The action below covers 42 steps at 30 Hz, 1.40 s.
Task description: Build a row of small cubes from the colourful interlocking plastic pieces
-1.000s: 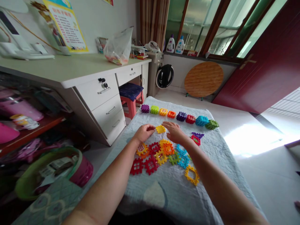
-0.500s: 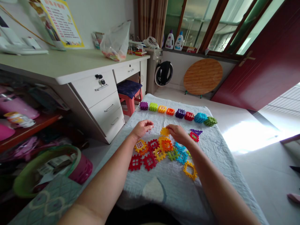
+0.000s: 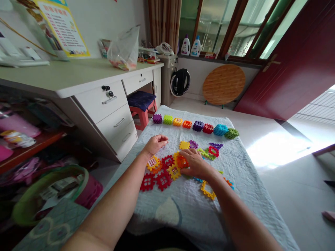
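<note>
My left hand (image 3: 156,144) hovers over the cloth left of the yellow square tile (image 3: 184,145), fingers loosely curled, no object visible in it. My right hand (image 3: 195,162) reaches down over the pile of notched plastic tiles, thumb and fingers apart around an orange tile (image 3: 183,161), its fingertips touching the pile. Under and beside it lie a yellow window tile (image 3: 174,172) and a dark red tile (image 3: 167,161). Two red window tiles (image 3: 148,181) lie nearer me. The hand and forearm partly hide green and blue tiles. A yellow frame tile (image 3: 205,191) rests by the right forearm.
A row of assembled cubes, among them a purple cube (image 3: 157,119) and a blue round block (image 3: 220,129), lines the far side of the cloth-covered table (image 3: 251,195). Purple and red pieces (image 3: 214,151) lie to the right. A desk (image 3: 86,75) stands at the left.
The yellow square tile has left my right hand and lies on the cloth beside a purple tile. My right hand has moved nearer me, onto the orange tile. My left hand stays about the same.
</note>
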Motion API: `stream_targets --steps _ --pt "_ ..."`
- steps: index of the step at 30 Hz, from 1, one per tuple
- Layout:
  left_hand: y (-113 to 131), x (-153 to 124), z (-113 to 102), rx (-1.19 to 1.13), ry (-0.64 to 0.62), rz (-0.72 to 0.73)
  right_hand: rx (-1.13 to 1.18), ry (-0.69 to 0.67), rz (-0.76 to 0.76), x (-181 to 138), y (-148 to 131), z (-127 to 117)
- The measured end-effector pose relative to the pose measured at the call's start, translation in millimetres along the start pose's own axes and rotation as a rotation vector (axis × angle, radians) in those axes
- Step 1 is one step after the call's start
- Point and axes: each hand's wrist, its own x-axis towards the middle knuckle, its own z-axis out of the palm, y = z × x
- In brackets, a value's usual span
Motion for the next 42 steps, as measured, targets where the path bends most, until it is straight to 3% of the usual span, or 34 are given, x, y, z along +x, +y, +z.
stream_targets --steps 12,18,23,30,33,38,42 --pt "-5 1 1 0.039 -0.004 0.037 0.008 0.136 0.039 -2 10 11" --pt "-5 1 1 0.051 -0.005 0.044 0.076 0.243 0.062 -4 26 -1" --pt "-7 2 1 0.069 -0.006 0.053 -0.076 0.313 0.186 -6 34 -8" --pt "-8 2 1 0.058 -0.006 0.047 0.098 0.285 0.040 -7 27 -7" --pt "-7 2 1 0.057 -0.009 0.044 0.057 0.294 0.105 -8 31 -10" --pt "-8 2 1 0.060 -0.016 0.055 -0.145 0.198 0.258 -11 46 -10" --pt "-9 3 1 0.069 -0.014 0.061 -0.247 0.245 0.355 -10 44 -9"
